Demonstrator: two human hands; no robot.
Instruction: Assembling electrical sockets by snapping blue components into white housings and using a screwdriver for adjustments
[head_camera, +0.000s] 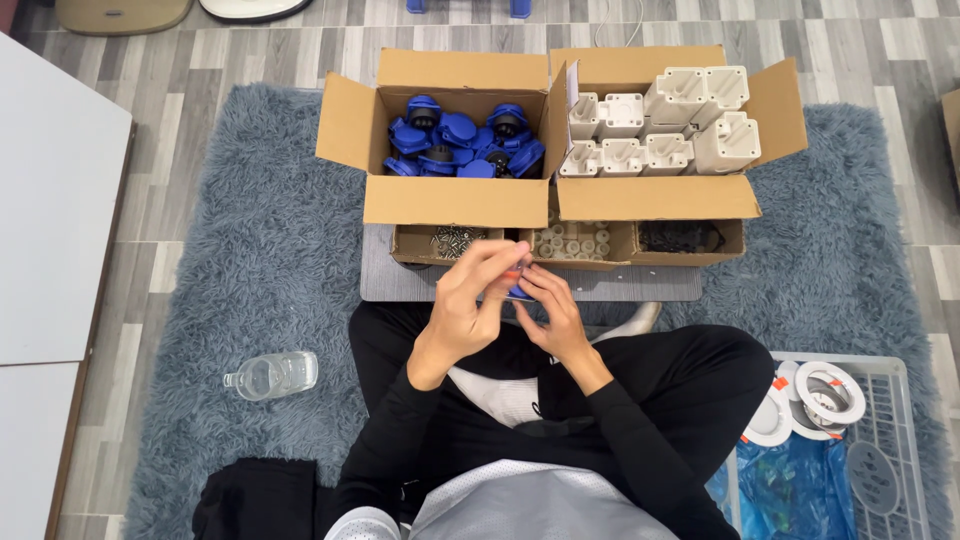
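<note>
While the person is sitting cross-legged on a grey rug (250, 250), the head view is showing both hands meeting just in front of the lap, over the near edge of a grey board (400, 283). The left hand (465, 300) is curling its fingers from above around a small blue part (517, 291), and the right hand (552, 312) is pinching the same part from below and from the right, so the part is sitting between the two sets of fingertips, touched by both. Most of it is hidden; its long axis cannot be told. A hint of orange is showing at the left fingertips, too small to name. Neither hand is nearer: both are closing on it. Beyond the hands, a row of three low trays (565, 245) is lying on the board, and behind them a box of blue parts (455, 140) is standing beside a box of white parts (660, 130). A clear bottle (272, 375) is lying on the rug to the left, well apart, and a crate (880, 440) with white rings is sitting at the right.
</note>
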